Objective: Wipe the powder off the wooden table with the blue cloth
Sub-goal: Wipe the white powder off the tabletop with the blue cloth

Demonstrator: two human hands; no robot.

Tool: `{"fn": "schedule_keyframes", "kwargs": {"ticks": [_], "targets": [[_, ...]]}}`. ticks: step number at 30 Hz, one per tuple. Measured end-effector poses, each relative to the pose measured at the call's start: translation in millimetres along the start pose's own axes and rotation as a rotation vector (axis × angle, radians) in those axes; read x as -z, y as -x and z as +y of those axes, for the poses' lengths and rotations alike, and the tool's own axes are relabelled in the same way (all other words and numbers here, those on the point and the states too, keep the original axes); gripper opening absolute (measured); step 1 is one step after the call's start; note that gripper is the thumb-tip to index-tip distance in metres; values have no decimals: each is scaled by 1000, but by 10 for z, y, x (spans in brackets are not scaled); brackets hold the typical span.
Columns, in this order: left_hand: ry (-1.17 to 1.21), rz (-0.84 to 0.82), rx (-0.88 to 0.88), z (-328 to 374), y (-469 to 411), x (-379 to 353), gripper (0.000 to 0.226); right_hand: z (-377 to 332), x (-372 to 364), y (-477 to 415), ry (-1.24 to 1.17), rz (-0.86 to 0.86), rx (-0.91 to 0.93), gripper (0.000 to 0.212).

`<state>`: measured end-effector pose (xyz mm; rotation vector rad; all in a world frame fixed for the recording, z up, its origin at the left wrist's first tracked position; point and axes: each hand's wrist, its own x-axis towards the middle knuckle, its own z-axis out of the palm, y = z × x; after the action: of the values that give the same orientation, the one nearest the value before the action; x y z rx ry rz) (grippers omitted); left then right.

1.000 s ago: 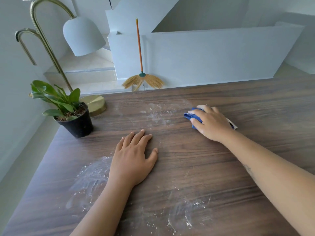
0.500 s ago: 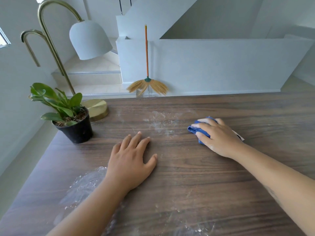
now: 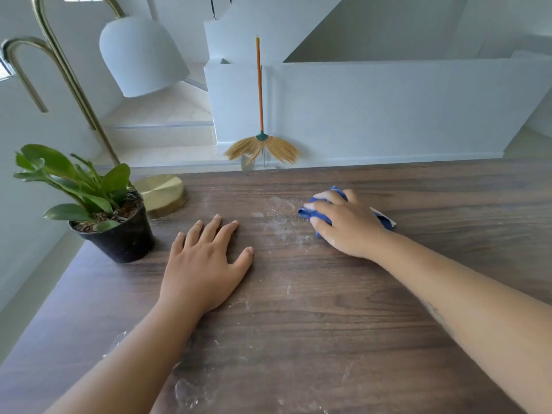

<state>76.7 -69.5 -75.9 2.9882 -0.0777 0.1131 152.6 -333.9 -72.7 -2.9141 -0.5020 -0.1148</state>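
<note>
My right hand [image 3: 348, 224] presses the bunched blue cloth [image 3: 321, 216] onto the dark wooden table [image 3: 448, 204], near its far edge. Most of the cloth is hidden under the palm; a white tag sticks out on the right. A faint patch of white powder [image 3: 280, 216] lies just left of the cloth. My left hand [image 3: 206, 262] rests flat on the table with fingers spread, holding nothing. More powder smears [image 3: 185, 392] show near the bottom of the view, by my left forearm.
A potted green plant [image 3: 113, 222] in a black pot stands at the table's left. Behind it is the brass base [image 3: 162, 194] of a lamp with a white shade [image 3: 140, 55]. A broom [image 3: 261, 141] leans on the white wall beyond the table.
The view has tilted up and closed in on the table's far edge. My right hand has slid the cloth a little left into the powder patch. My left hand stays flat.
</note>
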Motion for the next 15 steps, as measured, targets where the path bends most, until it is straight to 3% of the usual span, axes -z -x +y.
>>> {"fn": "schedule_keyframes", "kwargs": {"ticks": [2,4,8,10,15], "targets": [[-2,19,-3,-12,-13,-10,68,105,85,191,-77,-15,127,37],[-3,32,4,-25,-36,-18,69,300,163,103,-45,15,114,37],[-1,36,-4,-20,-41,-27,68,543,73,-600,119,-20,-221,46],[6,29,2,-23,-43,-26,69,468,-17,-899,151,-32,-304,48],[-1,21,5,-18,-36,-16,69,-113,-55,-976,85,-75,-172,46]]}}
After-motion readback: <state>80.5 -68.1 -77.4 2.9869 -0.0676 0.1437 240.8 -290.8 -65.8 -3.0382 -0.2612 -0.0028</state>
